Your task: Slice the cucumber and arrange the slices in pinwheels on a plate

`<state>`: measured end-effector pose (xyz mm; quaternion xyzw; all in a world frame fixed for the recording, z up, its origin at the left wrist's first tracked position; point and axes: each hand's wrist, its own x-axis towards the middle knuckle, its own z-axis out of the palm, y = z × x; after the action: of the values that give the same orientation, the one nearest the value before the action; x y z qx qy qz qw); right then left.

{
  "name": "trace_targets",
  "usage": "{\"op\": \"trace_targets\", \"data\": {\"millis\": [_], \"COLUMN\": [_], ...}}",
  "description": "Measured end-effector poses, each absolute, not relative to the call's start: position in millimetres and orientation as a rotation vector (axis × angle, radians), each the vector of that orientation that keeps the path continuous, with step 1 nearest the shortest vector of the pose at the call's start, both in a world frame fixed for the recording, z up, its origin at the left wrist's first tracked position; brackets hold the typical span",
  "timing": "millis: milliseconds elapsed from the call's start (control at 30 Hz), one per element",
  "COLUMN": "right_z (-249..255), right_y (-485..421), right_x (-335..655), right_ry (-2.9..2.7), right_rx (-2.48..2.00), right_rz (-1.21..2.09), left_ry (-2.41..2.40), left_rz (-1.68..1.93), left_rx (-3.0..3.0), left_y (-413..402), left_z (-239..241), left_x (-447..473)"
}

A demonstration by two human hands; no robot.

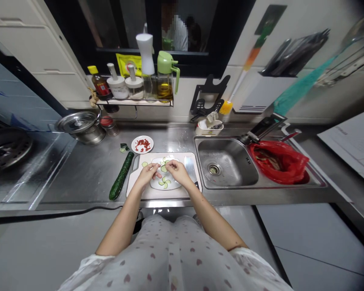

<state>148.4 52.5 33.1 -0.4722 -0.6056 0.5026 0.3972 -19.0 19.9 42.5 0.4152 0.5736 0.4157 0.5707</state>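
Both my hands hover over a small white plate (172, 186) that rests on a white cutting board (139, 190). My left hand (147, 173) and my right hand (177, 169) each pinch with the fingertips near cucumber slices (164, 182) arranged on the plate. What each pinch holds is too small to name. A loose slice (144, 164) lies on the board at the upper left. A knife (189, 166) lies on the board's right side. A whole cucumber (121, 175) lies on the steel counter left of the board.
A small dish of chopped red chilli (142, 144) sits behind the board. The sink (227, 165) is to the right, with a red bag (279, 161) in the far basin. A lidded pot (79, 126) and a condiment rack (133, 101) stand at the back left.
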Motion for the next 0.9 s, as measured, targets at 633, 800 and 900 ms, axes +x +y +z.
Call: {"op": "trace_targets", "data": {"millis": [633, 800, 900], "right_z": [48.6, 45.7, 43.3], "right_y": [34.9, 34.6, 34.3], "right_x": [150.2, 147.2, 143.2], "right_ry": [-2.04, -2.049, -2.018], "right_rx": [-1.053, -1.099, -1.16], "right_rz": [0.837, 0.826, 0.836], "left_ry": [1.449, 1.391, 1.33], "left_rz": [0.996, 1.066, 1.161], "left_rx": [0.763, 0.721, 0.75], "left_y": [16.1, 16.0, 16.7], "left_z": [54.7, 46.2, 40.5], "left_x": [-13.7, -14.9, -14.9]}}
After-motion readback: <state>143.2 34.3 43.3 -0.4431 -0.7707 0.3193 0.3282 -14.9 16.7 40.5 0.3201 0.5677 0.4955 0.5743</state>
